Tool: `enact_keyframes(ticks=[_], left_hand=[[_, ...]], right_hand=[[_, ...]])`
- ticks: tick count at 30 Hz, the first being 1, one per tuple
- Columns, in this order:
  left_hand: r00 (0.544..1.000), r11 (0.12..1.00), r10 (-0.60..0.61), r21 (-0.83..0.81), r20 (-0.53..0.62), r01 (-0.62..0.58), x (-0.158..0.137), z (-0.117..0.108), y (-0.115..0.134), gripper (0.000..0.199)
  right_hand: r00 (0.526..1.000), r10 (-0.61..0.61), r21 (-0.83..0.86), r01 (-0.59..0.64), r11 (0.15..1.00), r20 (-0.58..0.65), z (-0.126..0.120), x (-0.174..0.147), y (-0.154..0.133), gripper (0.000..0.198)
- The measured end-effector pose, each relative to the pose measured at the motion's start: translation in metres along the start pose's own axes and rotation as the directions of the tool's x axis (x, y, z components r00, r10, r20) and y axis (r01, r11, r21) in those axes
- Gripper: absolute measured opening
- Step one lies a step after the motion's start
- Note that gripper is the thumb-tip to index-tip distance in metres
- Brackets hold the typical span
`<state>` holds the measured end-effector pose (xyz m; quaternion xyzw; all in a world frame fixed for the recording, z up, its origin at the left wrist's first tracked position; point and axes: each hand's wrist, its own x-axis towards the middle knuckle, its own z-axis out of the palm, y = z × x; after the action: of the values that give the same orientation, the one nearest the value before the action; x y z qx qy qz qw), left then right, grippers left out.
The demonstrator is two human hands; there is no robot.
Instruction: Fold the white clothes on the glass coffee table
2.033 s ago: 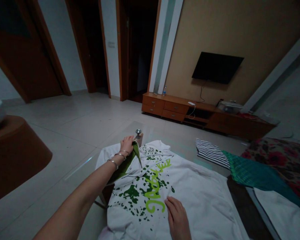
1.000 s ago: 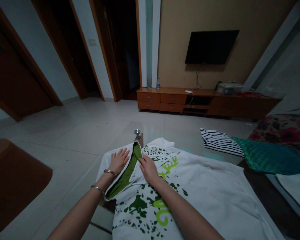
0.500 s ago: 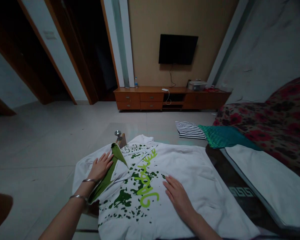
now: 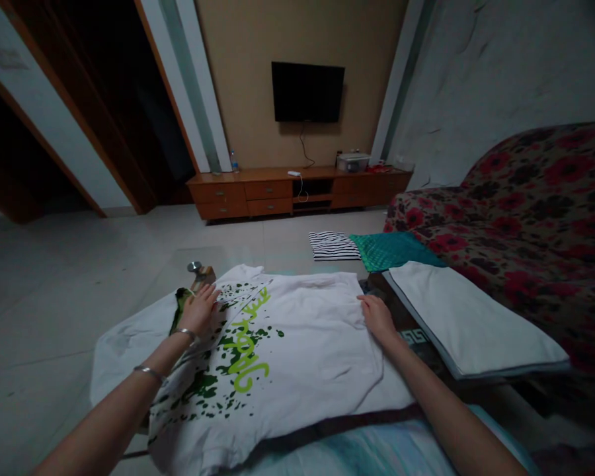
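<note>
The left hand lies flat and open on the white shirt, mid-left of the frame. The right hand rests open on the shirt's right edge.

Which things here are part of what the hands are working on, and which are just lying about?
In hand:
white T-shirt with green print, spread flat
left hand pressing near its green collar
right hand at its right edge

Lying about:
striped garment
teal cloth
white folded cloth
floral sofa
TV
wooden cabinet

shirt on table; folded clothes behind, sofa right.
</note>
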<state>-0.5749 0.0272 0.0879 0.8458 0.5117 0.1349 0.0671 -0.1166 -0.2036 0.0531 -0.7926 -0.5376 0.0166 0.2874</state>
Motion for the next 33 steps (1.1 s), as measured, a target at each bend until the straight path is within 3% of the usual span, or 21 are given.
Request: enact_keyframes(ticks=[5,8,11,15,21,25,27,30,33], left_hand=[[0.998,0.997,-0.053,-0.063,0.026,0.054,0.067,0.034,0.045,0.030],[0.997,0.993,-0.071,-0.088,0.038,0.074,0.104,0.064,0.058,0.026],[0.995,0.994,-0.088,-0.055,0.050,0.091,0.129,0.095,0.061,0.034],[0.989,0.989,-0.140,0.058,0.046,0.138,0.152,0.120,0.048,0.053],[0.982,0.975,-0.160,0.170,0.095,0.143,0.167,0.114,0.035,0.059],[0.990,0.970,-0.115,0.223,0.079,0.095,0.141,0.101,0.063,0.060],[0.996,0.965,-0.001,0.261,0.086,-0.022,0.110,0.096,0.086,0.058],[0.961,0.938,0.219,0.234,0.167,-0.255,0.041,0.096,0.115,0.055],[0.928,0.936,0.290,0.133,0.233,-0.325,-0.026,0.100,0.124,0.058]], right_hand=[[0.999,0.053,0.008,-0.053,0.999,-0.001,0.039,0.075,-0.003,0.041],[1.000,0.001,0.036,-0.001,0.999,0.016,0.071,0.097,0.002,0.042],[0.994,-0.102,-0.013,0.103,0.995,0.028,0.093,0.110,0.021,0.038],[0.990,-0.138,-0.105,0.140,0.985,0.022,0.098,0.125,0.050,0.040],[0.992,-0.110,0.018,0.109,0.994,0.061,0.085,0.148,0.060,0.038],[0.992,-0.070,0.098,0.060,0.993,0.100,0.064,0.155,0.055,0.039],[0.993,-0.063,0.096,0.054,0.994,0.096,0.052,0.143,0.050,0.044],[0.990,-0.115,0.109,0.106,0.988,0.080,0.042,0.096,0.044,0.050],[0.976,-0.198,0.068,0.193,0.979,0.089,0.039,0.039,0.051,0.050]])
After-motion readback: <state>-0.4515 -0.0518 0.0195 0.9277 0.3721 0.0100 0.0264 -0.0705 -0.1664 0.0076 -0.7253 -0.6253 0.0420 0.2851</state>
